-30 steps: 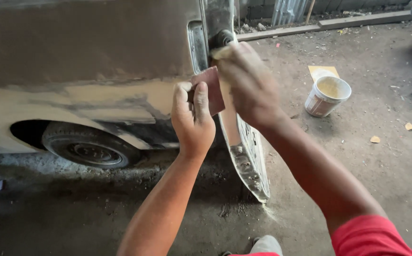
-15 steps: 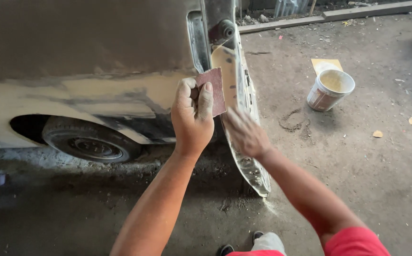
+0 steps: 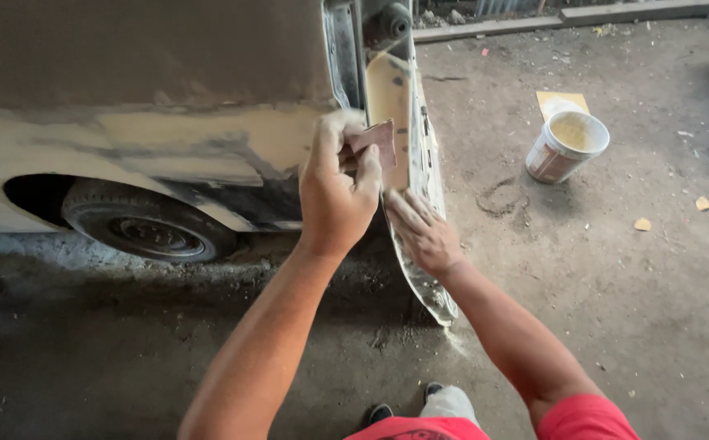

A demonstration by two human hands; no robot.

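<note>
My left hand [image 3: 334,191] grips a reddish-brown piece of sandpaper [image 3: 377,140] and holds it at the rear corner of a vehicle body [image 3: 151,73], over a tan filler patch [image 3: 387,98]. Flat against the corner panel just below it lies my right hand [image 3: 420,231], fingers spread and holding nothing. The side of the body carries a wide band of beige filler [image 3: 208,138]. Under the body, to the left, sits a rear wheel [image 3: 147,228].
A white bucket [image 3: 565,147] of yellowish paste stands on the dirt floor at the right, with a yellow sheet [image 3: 562,102] behind it. A curb [image 3: 566,15] runs along the far edge. My shoe [image 3: 448,401] shows at the bottom.
My right hand has slid down the corner panel from the top to below the sandpaper. My left hand kept its grip on the sandpaper in about the same place.
</note>
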